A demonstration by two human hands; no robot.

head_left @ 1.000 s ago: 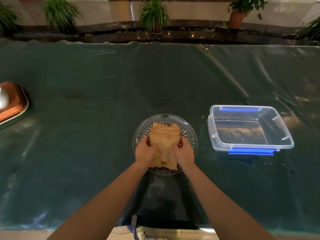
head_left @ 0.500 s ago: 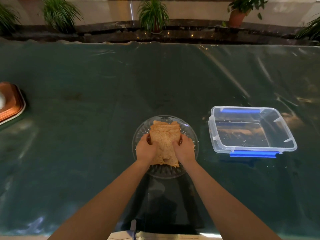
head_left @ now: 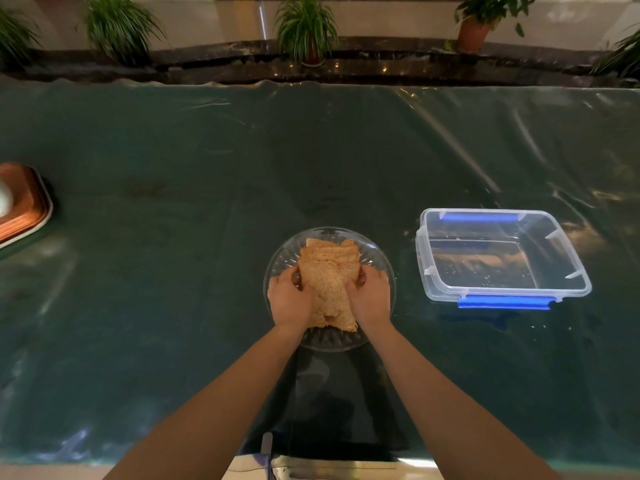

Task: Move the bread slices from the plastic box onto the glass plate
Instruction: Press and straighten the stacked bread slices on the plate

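A stack of brown bread slices (head_left: 329, 275) lies over the round glass plate (head_left: 375, 259) near the table's front middle. My left hand (head_left: 289, 301) grips the stack's left side and my right hand (head_left: 370, 297) grips its right side, fingers curled against the edges. The near part of the stack sits between my palms. To the right stands the clear plastic box (head_left: 498, 258) with blue clips, open, with only crumbs inside.
A shiny green plastic sheet (head_left: 173, 271) covers the table. An orange tray (head_left: 24, 206) sits at the left edge. Potted plants (head_left: 306, 29) line a dark ledge beyond the table's far edge.
Both hands have pressed slightly closer together on the bread stack over the plate. The box has not moved.
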